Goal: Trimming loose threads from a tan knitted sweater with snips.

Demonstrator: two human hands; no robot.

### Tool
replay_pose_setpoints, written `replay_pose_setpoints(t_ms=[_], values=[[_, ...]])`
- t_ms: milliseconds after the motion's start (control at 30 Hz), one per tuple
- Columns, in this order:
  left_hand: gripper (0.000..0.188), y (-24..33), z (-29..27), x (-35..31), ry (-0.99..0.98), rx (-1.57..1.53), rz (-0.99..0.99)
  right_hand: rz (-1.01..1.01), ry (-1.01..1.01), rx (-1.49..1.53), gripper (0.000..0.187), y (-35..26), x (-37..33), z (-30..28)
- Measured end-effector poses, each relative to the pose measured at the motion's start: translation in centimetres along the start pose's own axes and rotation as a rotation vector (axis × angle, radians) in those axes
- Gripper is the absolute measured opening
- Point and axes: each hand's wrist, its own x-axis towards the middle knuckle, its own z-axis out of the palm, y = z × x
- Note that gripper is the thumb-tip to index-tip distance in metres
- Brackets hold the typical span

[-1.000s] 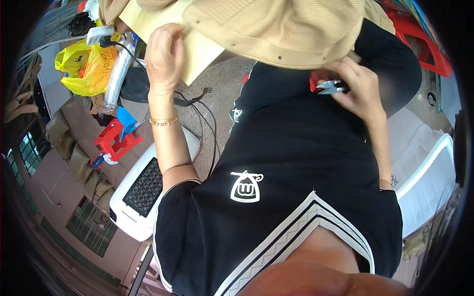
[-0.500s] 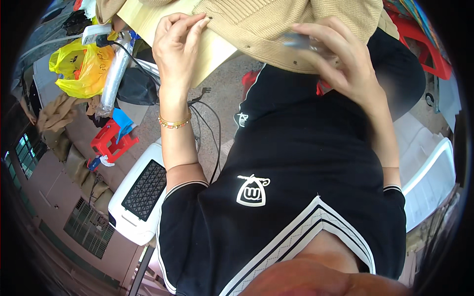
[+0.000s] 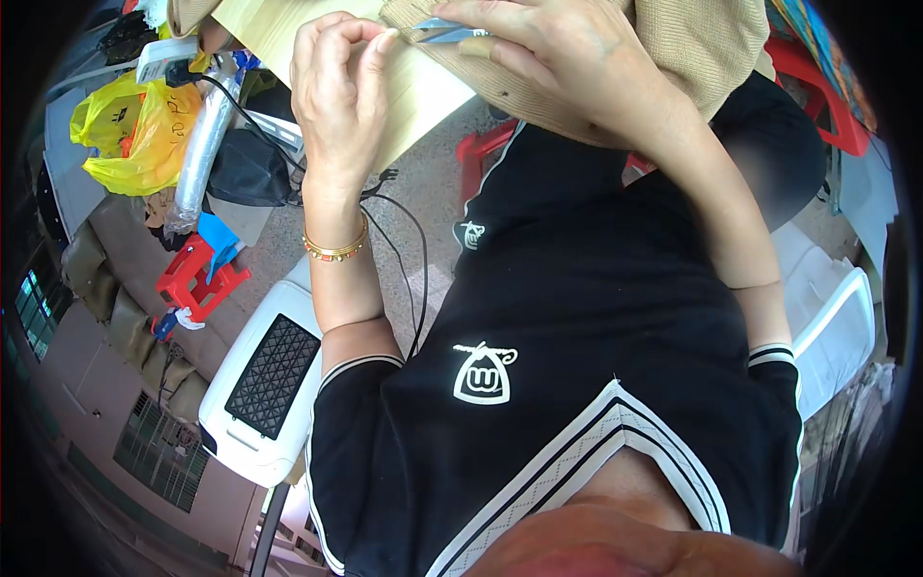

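A beige knitted garment point(image 3: 687, 58) lies at the top of the view, partly over a pale wooden board point(image 3: 418, 96) and my lap. Small dark dots mark its lower edge. My left hand point(image 3: 336, 96) is closed in a pinch beside the garment's left corner; what lies between its fingertips is too small to make out. From the right my right hand point(image 3: 567, 53) reaches across the knit. It grips small blue thread snips point(image 3: 450, 34), their tips pointing left, close to my left fingertips. Its fingers partly cover the snips.
To the left are a yellow plastic bag point(image 3: 125, 135), a clear-wrapped roll point(image 3: 204, 144), a black cable point(image 3: 236, 94) and a red stool point(image 3: 197, 279). A white appliance with a black grille point(image 3: 274, 375) stands by my left elbow. A white chair point(image 3: 836, 327) and another red stool point(image 3: 817, 96) are at right.
My right hand has swung left across the garment, bringing the snips beside my left fingertips. The left hand stays pinched, shifted slightly up and left. The whole view has shifted a little.
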Motion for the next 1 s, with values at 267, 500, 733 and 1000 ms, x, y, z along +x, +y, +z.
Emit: replay_pose_setpoints(t_ms=[267, 500, 733, 1000], values=[[0.014, 0.2, -0.17, -0.24, 0.009, -0.039, -0.028, 0.02, -0.009, -0.203, 0.025, 0.21, 0.2, 0.66], [0.016, 0.54, 0.32, -0.06, -0.079, 0.103, -0.003, 0.046, -0.015, -0.192, 0.021, 0.14, 0.36, 0.66], [0.013, 0.33, -0.51, 0.42, -0.097, 0.332, 0.12, 0.043, -0.003, -0.186, 0.02, 0.22, 0.36, 0.65], [0.011, 0.33, -0.23, 0.38, -0.014, 0.276, 0.158, 0.05, -0.007, -0.162, 0.019, 0.04, 0.41, 0.48]])
